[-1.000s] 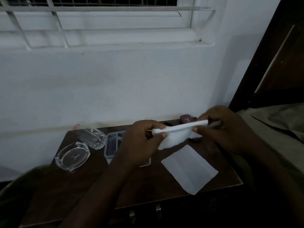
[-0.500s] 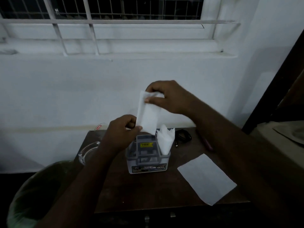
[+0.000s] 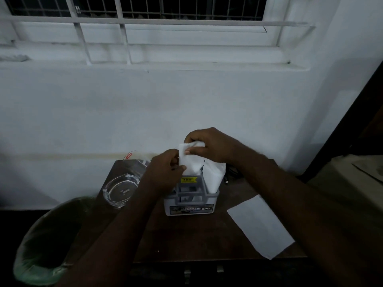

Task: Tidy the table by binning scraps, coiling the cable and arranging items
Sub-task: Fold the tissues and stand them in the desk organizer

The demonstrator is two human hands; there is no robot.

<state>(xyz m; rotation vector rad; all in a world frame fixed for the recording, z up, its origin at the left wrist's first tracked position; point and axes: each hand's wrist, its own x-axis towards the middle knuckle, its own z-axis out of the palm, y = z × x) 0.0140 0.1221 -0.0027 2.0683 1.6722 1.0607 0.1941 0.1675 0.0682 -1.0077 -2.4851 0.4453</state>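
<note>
Left hand grip pinched on the lower edge of a folded white tissue, right hand grip pinched on its top, tissue held upright just above the grey organiser on the desk, another tissue standing in the organiser, flat white sheet right of it, glass ashtray and green-lined bin to its left

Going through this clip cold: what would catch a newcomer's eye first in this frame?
Both hands meet at the centre, the left hand and right hand pinching a folded white napkin just above the grey caddy, which already has another napkin standing in its right side. A flat white sheet lies on the dark table at the right, and a green-lined bin sits at lower left.
</note>
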